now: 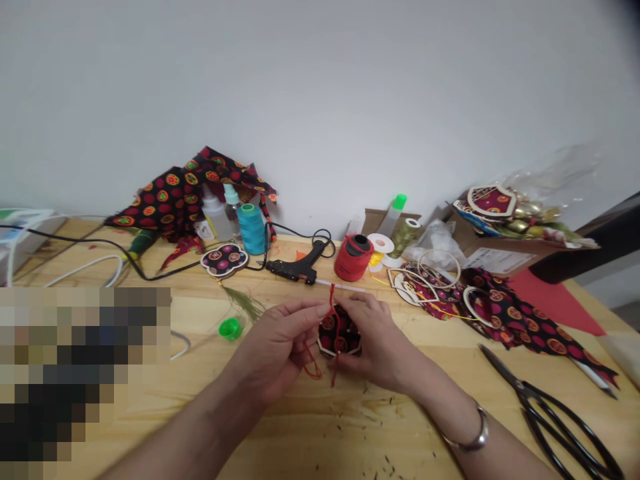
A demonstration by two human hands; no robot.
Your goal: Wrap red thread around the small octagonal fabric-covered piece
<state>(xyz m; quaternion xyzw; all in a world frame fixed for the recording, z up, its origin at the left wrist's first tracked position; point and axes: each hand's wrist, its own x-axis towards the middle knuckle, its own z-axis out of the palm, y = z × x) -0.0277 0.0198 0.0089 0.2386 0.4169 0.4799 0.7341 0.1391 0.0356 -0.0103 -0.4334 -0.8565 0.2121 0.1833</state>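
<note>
Between my hands is a small dark patterned fabric ornament (327,343) with a pale angular rim, partly covered by my fingers. A red cord (338,327) runs down across its face, with a knotted end standing above it. My left hand (287,340) pinches the cord near the top, thumb and index finger together, and a loose loop of cord hangs below the fingers. On the other side, my right hand (377,340) grips the ornament by its right edge, fingers above and thumb below. Some fingers of both hands are hidden.
Behind the hands lie a black glue gun (300,267) and a red thread spool (354,257). Large scissors (545,413) rest at the right. A finished-looking flower-shaped piece (225,259) with a tassel and a green cap (231,328) are at the left. Patterned fabric (520,307) lies right.
</note>
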